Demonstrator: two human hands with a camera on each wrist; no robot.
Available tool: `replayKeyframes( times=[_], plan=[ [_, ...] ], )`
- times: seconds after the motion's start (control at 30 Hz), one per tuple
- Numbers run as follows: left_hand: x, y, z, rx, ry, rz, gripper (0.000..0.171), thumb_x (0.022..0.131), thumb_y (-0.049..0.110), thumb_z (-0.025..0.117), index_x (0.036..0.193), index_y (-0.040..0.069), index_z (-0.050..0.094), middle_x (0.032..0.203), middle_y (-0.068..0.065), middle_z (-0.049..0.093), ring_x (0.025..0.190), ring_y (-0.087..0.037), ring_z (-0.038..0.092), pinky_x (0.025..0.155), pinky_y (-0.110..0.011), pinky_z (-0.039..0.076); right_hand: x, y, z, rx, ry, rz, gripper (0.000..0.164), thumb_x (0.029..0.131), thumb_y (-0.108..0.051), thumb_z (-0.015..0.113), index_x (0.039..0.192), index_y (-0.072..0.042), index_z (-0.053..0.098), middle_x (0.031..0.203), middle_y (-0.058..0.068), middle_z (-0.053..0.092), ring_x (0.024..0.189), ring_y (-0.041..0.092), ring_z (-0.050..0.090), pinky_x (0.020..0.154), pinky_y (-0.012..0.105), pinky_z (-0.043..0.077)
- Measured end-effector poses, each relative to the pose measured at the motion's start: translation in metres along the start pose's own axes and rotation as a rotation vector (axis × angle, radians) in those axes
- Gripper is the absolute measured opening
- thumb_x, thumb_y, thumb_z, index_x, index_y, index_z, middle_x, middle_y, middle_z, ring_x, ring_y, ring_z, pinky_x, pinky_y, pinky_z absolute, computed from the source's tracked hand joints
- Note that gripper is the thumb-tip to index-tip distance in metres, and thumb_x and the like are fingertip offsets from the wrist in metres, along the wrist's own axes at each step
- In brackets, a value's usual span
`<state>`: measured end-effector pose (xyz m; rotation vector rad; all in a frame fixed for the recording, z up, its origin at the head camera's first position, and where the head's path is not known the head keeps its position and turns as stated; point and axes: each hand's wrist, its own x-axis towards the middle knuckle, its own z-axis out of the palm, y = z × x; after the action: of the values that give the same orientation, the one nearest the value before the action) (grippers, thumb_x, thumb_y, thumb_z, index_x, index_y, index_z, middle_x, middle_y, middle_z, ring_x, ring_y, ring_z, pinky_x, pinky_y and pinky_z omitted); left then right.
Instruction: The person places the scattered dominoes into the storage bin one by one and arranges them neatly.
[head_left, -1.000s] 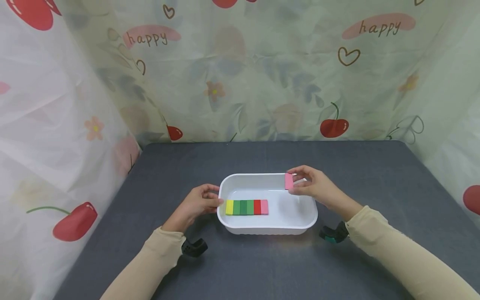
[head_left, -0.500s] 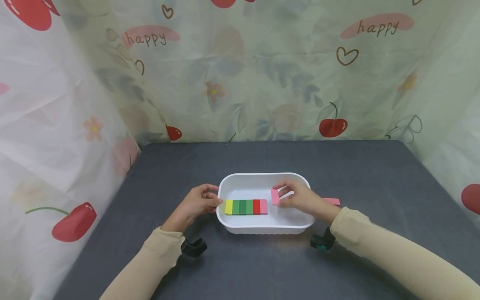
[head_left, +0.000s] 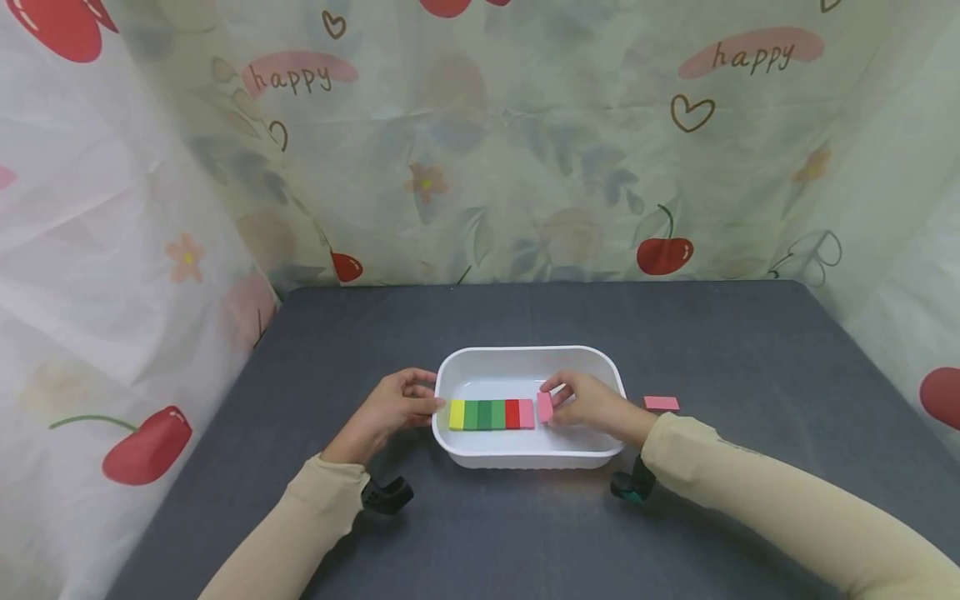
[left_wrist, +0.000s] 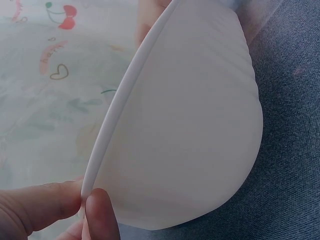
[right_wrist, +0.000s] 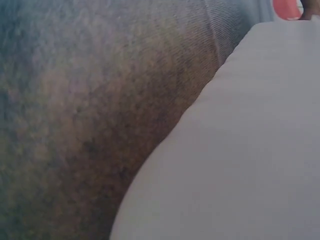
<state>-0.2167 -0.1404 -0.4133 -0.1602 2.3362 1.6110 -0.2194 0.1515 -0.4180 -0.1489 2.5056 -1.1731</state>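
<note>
A white plastic basin (head_left: pixel 528 460) stands on the table. My left hand (head_left: pixel 393 408) pinches its left rim; in the left wrist view the thumb and fingers (left_wrist: pixel 102 215) lie on either side of that rim. Inside the basin, a row of small flat blocks (head_left: pixel 486 414) runs yellow, several greens, red and pink. Just right of the row's pink end, my right hand (head_left: pixel 588 408) reaches over the right rim and pinches another pink block (head_left: pixel 544 407) between fingertips, a narrow gap from the row. The right wrist view has only the basin's outer wall (right_wrist: pixel 240 140); that hand is hidden there.
A further pink block (head_left: pixel 661 403) lies on the dark grey tabletop (head_left: pixel 375 325), right of the basin and close behind the right sleeve (head_left: pixel 712 450). Printed curtains (head_left: pixel 487 167) hang behind the table and along both sides.
My right hand has carried the pink block from the basin's back right rim down and left, beside the row. The pink block on the table has come into view. The left hand stays put.
</note>
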Motion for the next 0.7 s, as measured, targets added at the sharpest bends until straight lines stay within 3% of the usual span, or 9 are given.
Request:
replayKeyframes(
  times=[0.7],
  plan=[
    [-0.0013, -0.0005, -0.0005, -0.012, -0.005, -0.001, 0.048, 0.083, 0.007, 0.075, 0.126, 0.006, 0.055, 0.098, -0.012, 0.066, 0.078, -0.018, 0.063, 0.073, -0.03, 0.058, -0.0029, -0.0036, 0.0048, -0.105, -0.007, 0.04, 0.045, 0.078, -0.006, 0.076, 0.12, -0.006, 0.06, 0.101, 0.008, 0.064, 0.089, 0.019, 0.06, 0.086, 0.035, 0.055]
  ],
)
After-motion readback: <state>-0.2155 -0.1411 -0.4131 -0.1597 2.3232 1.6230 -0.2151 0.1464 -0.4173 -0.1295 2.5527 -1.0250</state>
